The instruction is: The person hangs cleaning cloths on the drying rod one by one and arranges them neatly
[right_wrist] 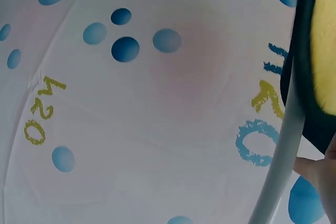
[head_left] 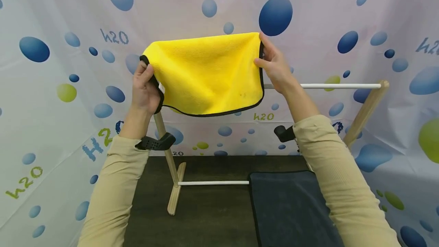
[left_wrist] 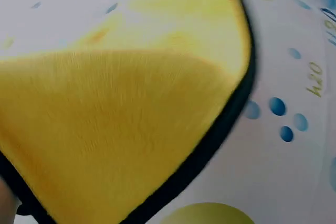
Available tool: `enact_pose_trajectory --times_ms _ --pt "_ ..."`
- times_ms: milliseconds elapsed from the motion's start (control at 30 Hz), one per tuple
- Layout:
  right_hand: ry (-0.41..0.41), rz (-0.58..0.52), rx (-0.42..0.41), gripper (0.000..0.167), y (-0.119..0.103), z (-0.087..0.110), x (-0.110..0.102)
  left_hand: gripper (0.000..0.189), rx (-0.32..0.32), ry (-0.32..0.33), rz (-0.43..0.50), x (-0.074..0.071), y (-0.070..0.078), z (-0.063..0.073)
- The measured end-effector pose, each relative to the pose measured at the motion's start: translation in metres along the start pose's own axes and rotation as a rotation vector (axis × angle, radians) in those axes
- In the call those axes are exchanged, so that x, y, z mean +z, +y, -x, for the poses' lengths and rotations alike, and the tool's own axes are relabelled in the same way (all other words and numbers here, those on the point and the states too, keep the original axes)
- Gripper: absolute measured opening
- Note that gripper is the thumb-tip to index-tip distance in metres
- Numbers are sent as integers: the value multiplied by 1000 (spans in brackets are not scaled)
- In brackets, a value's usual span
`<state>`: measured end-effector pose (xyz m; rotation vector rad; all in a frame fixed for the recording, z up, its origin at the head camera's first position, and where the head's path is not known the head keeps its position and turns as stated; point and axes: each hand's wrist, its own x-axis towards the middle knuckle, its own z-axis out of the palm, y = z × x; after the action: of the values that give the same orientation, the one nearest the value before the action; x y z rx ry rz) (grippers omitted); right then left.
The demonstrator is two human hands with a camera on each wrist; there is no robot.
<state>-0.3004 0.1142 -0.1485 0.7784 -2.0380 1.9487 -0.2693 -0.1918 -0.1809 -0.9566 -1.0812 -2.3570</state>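
Observation:
A yellow towel (head_left: 209,75) with black edging is stretched between both hands in the head view, in front of the rack's white upper rail (head_left: 339,86). My left hand (head_left: 145,89) grips its left edge, where the fabric bunches and a small white label shows. My right hand (head_left: 276,64) pinches the opposite edge near the upper corner, thumb on the near face. Yellow pile of the towel (left_wrist: 121,124) fills much of the left wrist view. In the right wrist view, part of the right hand (right_wrist: 320,177) shows beside the rail (right_wrist: 281,166) and the towel's dark border.
The rack has wooden legs, one at left (head_left: 166,148) and one at right (head_left: 365,113), plus a white lower rail (head_left: 212,183). A dark grey cloth (head_left: 291,209) lies at right on the dark table (head_left: 202,220). Behind hangs a dotted curtain (head_left: 178,7).

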Motion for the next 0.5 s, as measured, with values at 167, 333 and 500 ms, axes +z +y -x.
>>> enact_pose_trajectory --times_ms 167,333,500 --pt "-9 106 114 66 3 7 3 14 -224 122 -134 -5 7 -10" --pt "-86 172 268 66 0 17 -7 10 -416 215 -300 -13 9 -6" --pt "-87 230 318 58 -4 28 -16 15 -444 227 -459 -22 7 4"
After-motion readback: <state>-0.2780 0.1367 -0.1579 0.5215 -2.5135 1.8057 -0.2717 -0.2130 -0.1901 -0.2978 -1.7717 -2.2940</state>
